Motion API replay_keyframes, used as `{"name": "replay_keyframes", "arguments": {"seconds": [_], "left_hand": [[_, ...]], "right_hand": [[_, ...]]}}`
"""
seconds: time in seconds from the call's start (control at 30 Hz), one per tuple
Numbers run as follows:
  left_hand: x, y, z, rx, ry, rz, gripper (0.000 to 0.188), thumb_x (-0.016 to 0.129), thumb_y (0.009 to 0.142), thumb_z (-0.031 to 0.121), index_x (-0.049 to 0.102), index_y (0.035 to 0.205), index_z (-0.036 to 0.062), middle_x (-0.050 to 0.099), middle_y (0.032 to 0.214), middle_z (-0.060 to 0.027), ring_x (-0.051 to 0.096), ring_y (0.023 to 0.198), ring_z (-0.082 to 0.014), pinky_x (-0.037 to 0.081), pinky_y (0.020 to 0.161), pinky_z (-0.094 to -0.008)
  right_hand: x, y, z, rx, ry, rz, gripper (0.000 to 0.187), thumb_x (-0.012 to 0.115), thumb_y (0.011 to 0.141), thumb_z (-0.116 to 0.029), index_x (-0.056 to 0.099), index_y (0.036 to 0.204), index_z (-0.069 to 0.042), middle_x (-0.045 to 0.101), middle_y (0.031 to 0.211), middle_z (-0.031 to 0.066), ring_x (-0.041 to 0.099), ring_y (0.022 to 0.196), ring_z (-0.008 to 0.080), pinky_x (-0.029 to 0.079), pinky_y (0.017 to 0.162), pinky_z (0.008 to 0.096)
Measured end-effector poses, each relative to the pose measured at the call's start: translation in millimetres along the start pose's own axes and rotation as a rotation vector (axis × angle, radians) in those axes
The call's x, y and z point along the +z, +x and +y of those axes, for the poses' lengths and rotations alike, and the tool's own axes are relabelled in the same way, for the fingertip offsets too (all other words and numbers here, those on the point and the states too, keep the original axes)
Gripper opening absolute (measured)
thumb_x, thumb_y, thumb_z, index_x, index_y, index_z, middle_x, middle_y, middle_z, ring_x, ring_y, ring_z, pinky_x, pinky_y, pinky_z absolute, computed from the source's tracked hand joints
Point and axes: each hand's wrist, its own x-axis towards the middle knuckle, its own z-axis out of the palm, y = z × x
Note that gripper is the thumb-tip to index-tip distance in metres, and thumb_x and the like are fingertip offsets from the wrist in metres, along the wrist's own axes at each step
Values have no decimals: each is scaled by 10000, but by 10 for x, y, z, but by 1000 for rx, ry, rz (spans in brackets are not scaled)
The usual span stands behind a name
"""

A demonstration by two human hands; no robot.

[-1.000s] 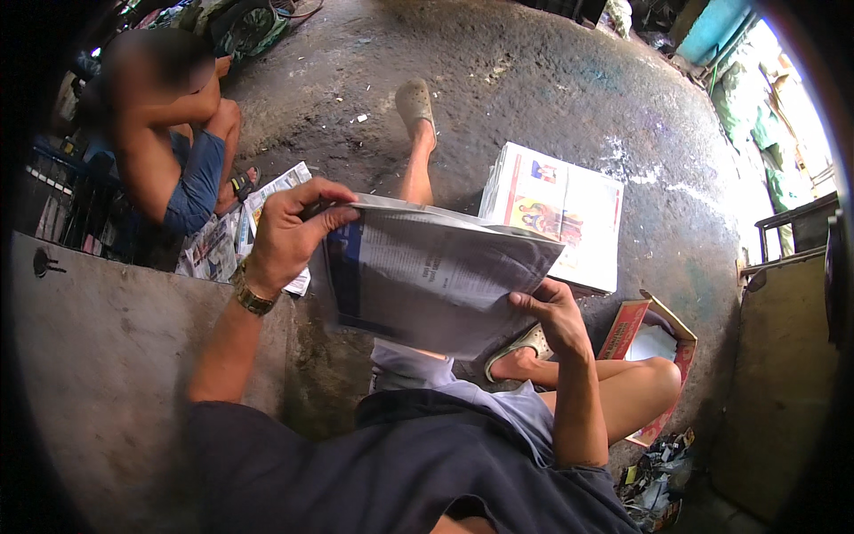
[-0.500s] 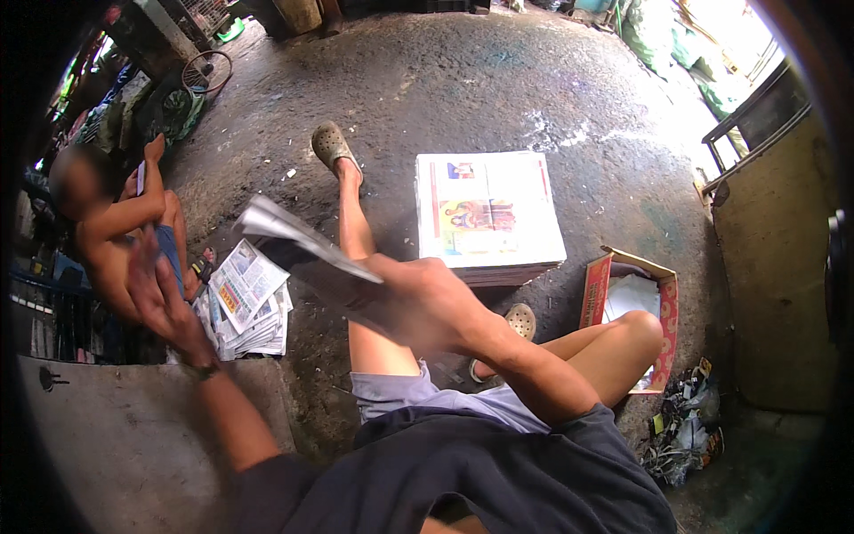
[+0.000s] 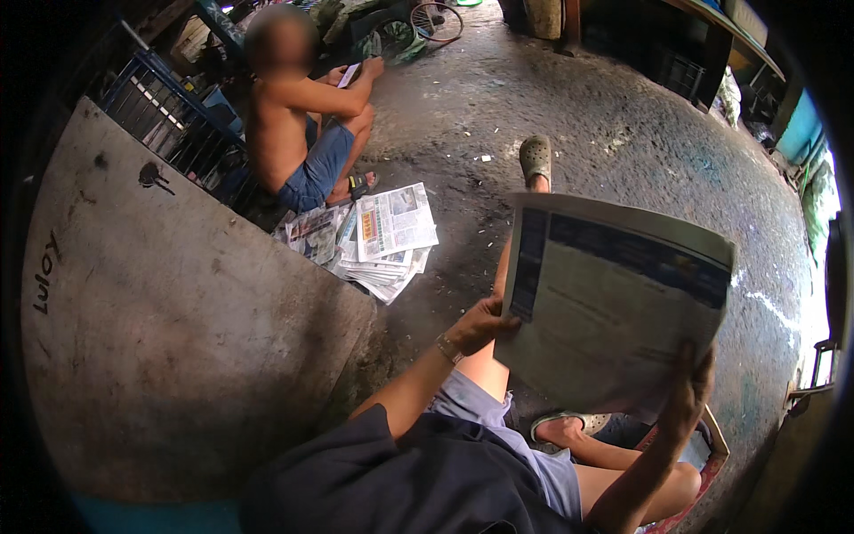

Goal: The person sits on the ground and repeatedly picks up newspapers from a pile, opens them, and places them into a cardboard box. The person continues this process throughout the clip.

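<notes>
A newspaper is held up in front of me, its near face in shadow with a dark blue band along the top. My left hand pinches its left edge, thumb on the near face. At the lower right edge, my right hand grips the paper, fingers pointing upward. Several newspapers lie in a loose, fanned pile on the ground to the left, apart from both hands. The held sheet covers the area directly beyond it.
A person sits at the far left beside the loose pile, holding a phone. A large worn board fills the left side. Part of a red-edged cardboard box shows by my right knee. A wheel rim lies at the back.
My view has swung left. The folded newspaper from my right hand is now spread upright between both hands. My left hand, open before, has taken its left edge. The tall newspaper stack is out of sight.
</notes>
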Motion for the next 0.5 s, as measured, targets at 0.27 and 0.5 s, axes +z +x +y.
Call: {"name": "replay_keyframes", "arguments": {"seconds": [0.27, 0.5], "left_hand": [[1380, 904, 1008, 373, 809, 136, 386, 798, 773, 163, 675, 1092, -18, 694, 980, -64, 625, 877, -102, 498, 760, -247], [1377, 1821, 563, 215, 540, -38, 246, 721, 836, 75, 652, 1030, -59, 702, 929, -115, 673, 793, -170, 556, 734, -288]], "right_hand": [[-1043, 1182, 283, -146, -34, 279, 519, 589, 951, -251, 432, 1379, -4, 576, 1273, 189, 575, 1133, 234, 441, 982, 331], [-998, 1712, 572, 36, -465, 293, 415, 558, 953, -240, 507, 1326, -65, 673, 1103, 180, 651, 970, 260, 519, 836, 380]]}}
